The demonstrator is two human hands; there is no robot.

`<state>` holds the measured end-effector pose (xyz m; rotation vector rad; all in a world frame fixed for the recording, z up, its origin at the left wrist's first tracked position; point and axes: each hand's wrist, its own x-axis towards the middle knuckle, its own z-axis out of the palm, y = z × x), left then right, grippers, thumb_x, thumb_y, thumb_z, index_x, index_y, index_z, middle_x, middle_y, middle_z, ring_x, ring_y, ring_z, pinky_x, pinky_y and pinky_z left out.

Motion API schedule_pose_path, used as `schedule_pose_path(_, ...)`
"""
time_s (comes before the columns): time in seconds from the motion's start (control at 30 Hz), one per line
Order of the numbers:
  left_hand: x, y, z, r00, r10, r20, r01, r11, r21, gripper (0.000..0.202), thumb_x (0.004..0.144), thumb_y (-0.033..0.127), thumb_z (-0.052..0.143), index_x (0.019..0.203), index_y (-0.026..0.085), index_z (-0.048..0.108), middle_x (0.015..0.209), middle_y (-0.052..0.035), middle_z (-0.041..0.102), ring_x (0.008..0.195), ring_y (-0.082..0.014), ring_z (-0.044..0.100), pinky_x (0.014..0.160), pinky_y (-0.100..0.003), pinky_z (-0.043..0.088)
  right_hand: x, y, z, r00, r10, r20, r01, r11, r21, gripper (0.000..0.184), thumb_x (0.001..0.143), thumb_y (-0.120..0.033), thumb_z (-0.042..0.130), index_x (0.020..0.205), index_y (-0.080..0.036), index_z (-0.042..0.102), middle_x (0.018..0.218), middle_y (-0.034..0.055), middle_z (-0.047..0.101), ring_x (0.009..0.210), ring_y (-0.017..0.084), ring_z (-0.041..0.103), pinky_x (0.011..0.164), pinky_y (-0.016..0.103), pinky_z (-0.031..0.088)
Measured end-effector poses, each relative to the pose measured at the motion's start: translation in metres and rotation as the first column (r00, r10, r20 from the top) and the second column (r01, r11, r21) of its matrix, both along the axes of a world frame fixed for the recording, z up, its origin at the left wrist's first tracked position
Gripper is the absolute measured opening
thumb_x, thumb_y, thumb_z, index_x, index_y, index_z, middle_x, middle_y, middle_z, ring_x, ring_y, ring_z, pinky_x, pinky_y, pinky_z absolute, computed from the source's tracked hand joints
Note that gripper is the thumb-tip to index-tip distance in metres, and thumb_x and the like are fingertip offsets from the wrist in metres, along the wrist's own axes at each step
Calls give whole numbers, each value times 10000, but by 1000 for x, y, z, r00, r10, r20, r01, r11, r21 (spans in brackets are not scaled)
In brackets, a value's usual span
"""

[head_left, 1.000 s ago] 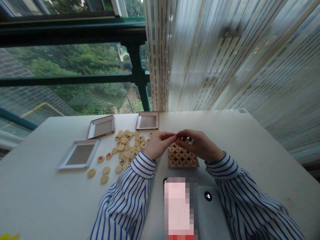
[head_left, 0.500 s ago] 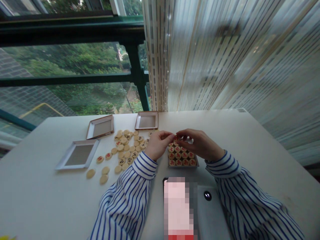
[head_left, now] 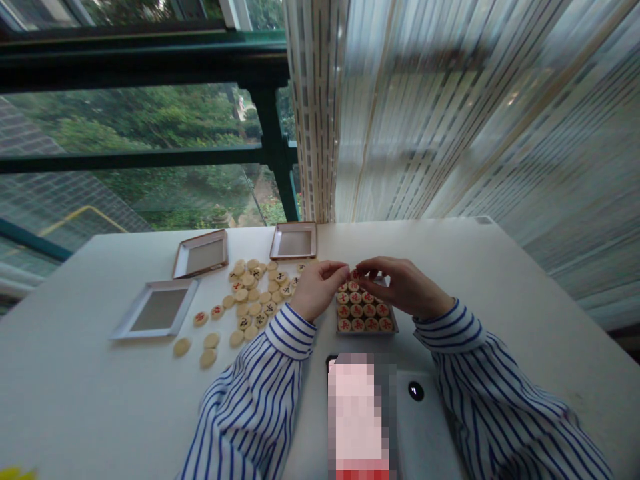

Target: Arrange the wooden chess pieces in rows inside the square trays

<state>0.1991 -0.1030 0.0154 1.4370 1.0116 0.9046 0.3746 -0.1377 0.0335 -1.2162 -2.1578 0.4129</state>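
My left hand (head_left: 316, 289) and my right hand (head_left: 400, 287) meet fingertip to fingertip over the far end of a small tray (head_left: 367, 331). The tray holds rows of round cream game pieces with red characters (head_left: 364, 311). Between the pinched fingers of both hands sits one red-marked piece (head_left: 354, 274). To the left a loose heap of cream pieces (head_left: 253, 295) lies on the white table (head_left: 75, 380), some with black marks, some with red, some blank side up.
Three shallow square box halves lie on the table: one at the left (head_left: 159, 309), one behind it (head_left: 201, 253), one at the back centre (head_left: 295, 241). A blurred-out object (head_left: 358, 413) and a grey device with a round button (head_left: 416, 391) lie near me. Window and striped curtain stand behind.
Both hands stay pinched together over the tray's far end; they have barely shifted. The view has moved slightly.
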Motion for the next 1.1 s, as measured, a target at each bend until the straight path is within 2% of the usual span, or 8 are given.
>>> schedule_pose_path(0.13, -1, 0, 2, 999, 38, -18, -38, 999, 6, 256, 695, 296, 606, 852, 98, 645, 771, -85, 682, 719, -155, 617, 718, -291, 475, 5, 1, 0, 999, -30, 42, 31, 1000, -5, 188, 780, -253, 540, 945, -177, 591, 837, 28, 652, 689, 102, 570, 642, 229, 446)
schedule_pose_path(0.27, -3, 1, 2, 994, 52, -97, -48, 998, 50, 257, 701, 294, 601, 866, 102, 643, 812, -91, 681, 755, -166, 621, 739, -291, 475, 8, 0, 2, 992, -59, 109, 63, 998, -31, 192, 783, -260, 529, 948, -183, 590, 844, 26, 656, 693, 109, 576, 634, 236, 442)
schedule_pose_path(0.43, -7, 5, -5, 974, 82, -212, -46, 984, 170, 266, 723, 323, 570, 885, 125, 647, 852, -84, 678, 783, -166, 617, 743, -281, 471, 13, 0, 5, 984, -87, 158, 95, 995, -42, 184, 785, -279, 527, 932, -193, 595, 834, 23, 657, 682, 115, 574, 638, 247, 442)
schedule_pose_path(0.7, -11, 8, -10, 894, 134, -427, -3, 956, 294, 280, 755, 312, 515, 931, 136, 643, 860, -76, 670, 780, -170, 600, 743, -293, 460, 24, 0, 7, 954, -135, 267, 156, 986, -60, 210, 802, -351, 502, 913, -209, 610, 810, 17, 652, 675, 121, 564, 646, 252, 432)
schedule_pose_path(1.1, -14, 10, -19, 791, 132, -597, 77, 947, 311, 344, 779, 352, 470, 1004, 145, 628, 908, -82, 668, 827, -182, 597, 767, -292, 444, 29, 2, 3, 889, -152, 432, 195, 979, -56, 232, 806, -361, 469, 893, -222, 634, 823, 37, 633, 701, 136, 559, 622, 242, 412)
